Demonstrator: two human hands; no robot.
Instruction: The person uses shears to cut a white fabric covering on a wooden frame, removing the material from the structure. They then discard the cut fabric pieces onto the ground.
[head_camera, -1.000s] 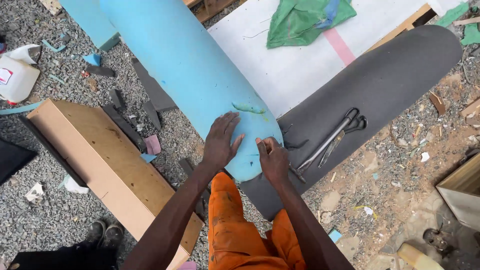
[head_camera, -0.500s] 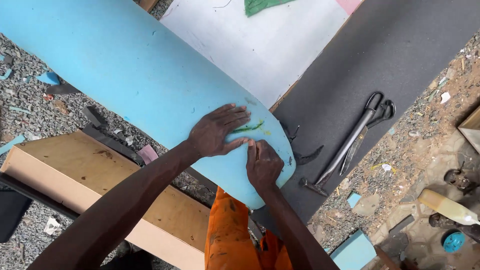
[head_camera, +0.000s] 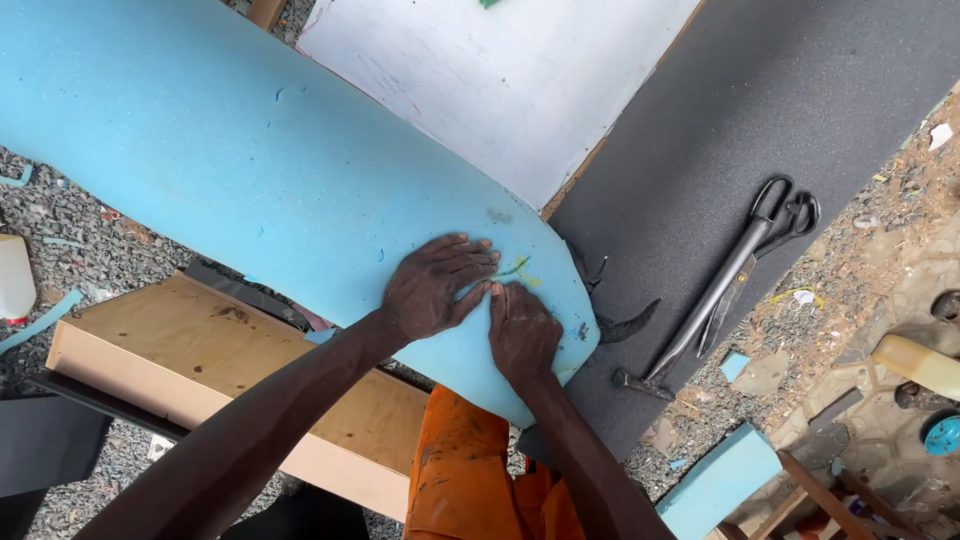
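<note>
Softly spongy blue foam sheet, both hands pressing

An outdoor upholstery workshop: gravel ground, foam sheet, scissors, hammer, plywood box.

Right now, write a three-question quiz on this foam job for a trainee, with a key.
1. True or false: both hands rest on the blue foam sheet.
2. Which tool lies on the dark grey mat, right of the foam?
A. a saw
B. big scissors
C. a paintbrush
3. Fill in: under the foam's near edge, on the person's left, sits a flat ____ board.

Key
1. True: the left hand lies spread flat and the right hand presses beside it, near the foam's rounded end.
2. B: the scissors lie closed on the mat, with a hammer alongside.
3. Wooden: the wooden board lies over the gravel.
</note>
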